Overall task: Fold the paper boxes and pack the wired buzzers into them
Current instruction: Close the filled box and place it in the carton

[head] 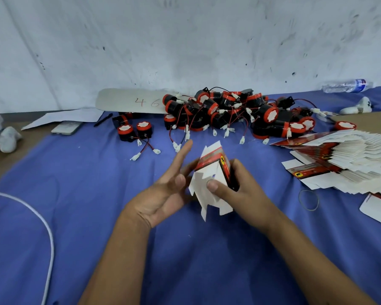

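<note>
A half-folded red and white paper box [211, 172] is held above the blue cloth [97, 194], its white flaps pointing toward me. My right hand [235, 190] grips it, thumb pressed on a white flap and fingers wrapped round the red side. My left hand [169, 183] lies against the box's left side with straight fingers, the forefinger pointing up. A heap of black and red wired buzzers [235, 111] lies behind, and two separate buzzers [134, 130] sit to its left. A fanned stack of flat boxes [339, 157] lies at the right.
A rubber band [308, 200] lies right of my hands. At the back left are a phone [66, 128], a pen [103, 119] and papers. A water bottle [348, 85] lies at the back right. A white cable [46, 227] curves at the left.
</note>
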The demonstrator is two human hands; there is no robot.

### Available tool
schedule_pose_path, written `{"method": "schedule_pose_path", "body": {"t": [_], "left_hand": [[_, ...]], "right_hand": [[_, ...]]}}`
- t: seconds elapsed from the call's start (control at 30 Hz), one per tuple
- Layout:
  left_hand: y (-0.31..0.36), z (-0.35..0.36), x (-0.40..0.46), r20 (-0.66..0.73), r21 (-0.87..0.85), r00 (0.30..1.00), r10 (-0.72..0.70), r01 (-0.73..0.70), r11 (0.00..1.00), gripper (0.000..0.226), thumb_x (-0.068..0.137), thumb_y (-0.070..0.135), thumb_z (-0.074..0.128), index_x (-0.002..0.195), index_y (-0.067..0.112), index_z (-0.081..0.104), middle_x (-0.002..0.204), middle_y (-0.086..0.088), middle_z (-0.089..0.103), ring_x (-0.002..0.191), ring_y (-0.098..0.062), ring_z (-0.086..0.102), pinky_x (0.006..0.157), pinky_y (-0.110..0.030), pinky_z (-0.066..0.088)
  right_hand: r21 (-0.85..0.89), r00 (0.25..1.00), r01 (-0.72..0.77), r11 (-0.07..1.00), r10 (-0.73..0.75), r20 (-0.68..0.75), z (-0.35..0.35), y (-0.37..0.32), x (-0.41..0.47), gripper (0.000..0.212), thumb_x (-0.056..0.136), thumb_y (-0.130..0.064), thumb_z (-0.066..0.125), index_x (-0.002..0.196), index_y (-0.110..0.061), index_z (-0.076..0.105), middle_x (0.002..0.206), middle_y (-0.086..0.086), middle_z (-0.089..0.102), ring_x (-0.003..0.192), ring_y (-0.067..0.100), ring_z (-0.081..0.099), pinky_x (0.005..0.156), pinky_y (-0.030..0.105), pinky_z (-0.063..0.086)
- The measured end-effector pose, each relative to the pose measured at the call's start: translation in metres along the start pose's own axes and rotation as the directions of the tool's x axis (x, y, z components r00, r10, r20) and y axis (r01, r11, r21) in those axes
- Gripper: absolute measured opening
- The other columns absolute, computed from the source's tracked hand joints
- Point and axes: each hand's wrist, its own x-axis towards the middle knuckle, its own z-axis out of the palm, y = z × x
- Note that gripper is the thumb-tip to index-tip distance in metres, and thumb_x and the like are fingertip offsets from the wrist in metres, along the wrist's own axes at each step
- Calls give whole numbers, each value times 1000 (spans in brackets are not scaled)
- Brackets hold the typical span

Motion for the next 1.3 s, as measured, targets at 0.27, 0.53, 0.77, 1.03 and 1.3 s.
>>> {"method": "schedule_pose_path", "body": {"t": [0.27, 0.53, 0.77, 1.03, 1.3], "left_hand": [[-3, 14, 2, -126, 383, 982, 138, -80, 920, 127, 51, 58, 97, 156, 53, 26, 133, -3, 66, 127, -27, 63, 110, -48, 49], [-11, 21, 17, -292, 559, 860, 418, -201, 804, 70, 72, 57, 72, 138, 41, 58, 110, 5, 73, 104, -15, 71, 90, -31, 57], [-11, 27, 16, -130, 388, 964, 232, -166, 906, 70, 83, 63, 69, 146, 38, 53, 145, 5, 60, 136, -20, 56, 113, -44, 46], [-16, 24, 17, -194, 362, 952, 237, -155, 919, 62, 79, 54, 70, 139, 43, 59, 132, 6, 69, 119, -15, 66, 95, -33, 55], [-21, 37, 23, -302, 514, 853, 426, -230, 826, 36, 90, 39, 56, 120, 19, 54, 103, 12, 67, 91, -5, 65, 77, -22, 52]], "right_hand": [[182, 972, -81, 980, 37, 234, -2, 1, -7, 80, 68, -82, 69, 117, -19, 57, 114, 16, 63, 94, 16, 62, 79, 39, 54], [267, 965, -81, 960, 9, 260, 0, -2, -3, 65, 72, -52, 74, 126, -20, 56, 98, 0, 67, 80, 11, 59, 60, 20, 45], [379, 982, -41, 925, -33, 186, 1, 1, 0, 47, 75, -45, 76, 113, -22, 61, 87, -2, 67, 69, 7, 62, 52, 16, 45], [454, 959, -35, 890, -98, 267, 0, -2, 0, 44, 77, -65, 75, 105, -33, 68, 85, -7, 65, 66, 8, 54, 52, 18, 36], [366, 950, -83, 927, -38, 310, 2, 1, 2, 42, 76, -46, 79, 112, -30, 65, 90, -1, 61, 70, 13, 45, 55, 25, 37]]}}
